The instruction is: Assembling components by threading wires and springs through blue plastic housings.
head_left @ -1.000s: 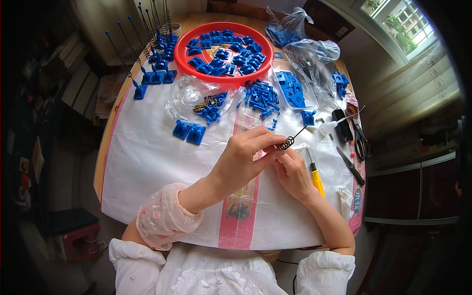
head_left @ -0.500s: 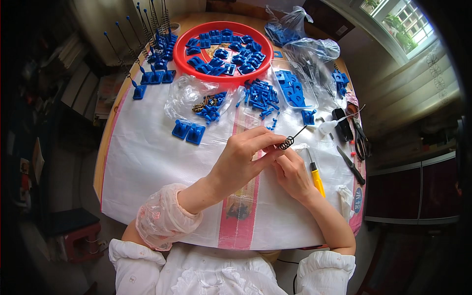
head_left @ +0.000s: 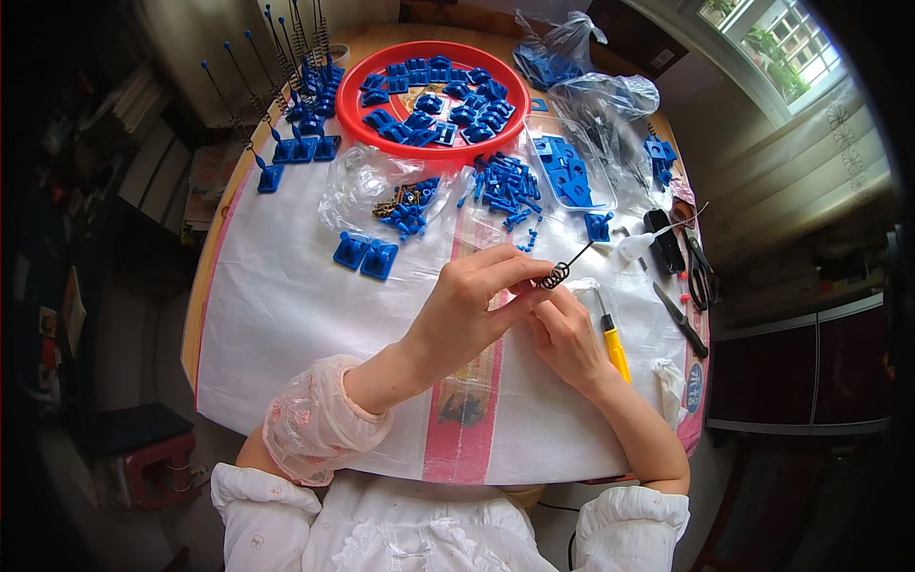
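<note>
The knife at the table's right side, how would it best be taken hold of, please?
Probably by the black handle, with the right hand coming from above and the near side: the knife lies on the table, its handle slanting toward the person while the blade points away.

1. You have a black wire spring (head_left: pixel 555 276), wound in open, round coils, pinched at the fingertips of your left hand (head_left: pixel 474 293).
2. Its thin, straight end slants up and rightward, away from you.
3. Its other end is hidden.
</note>
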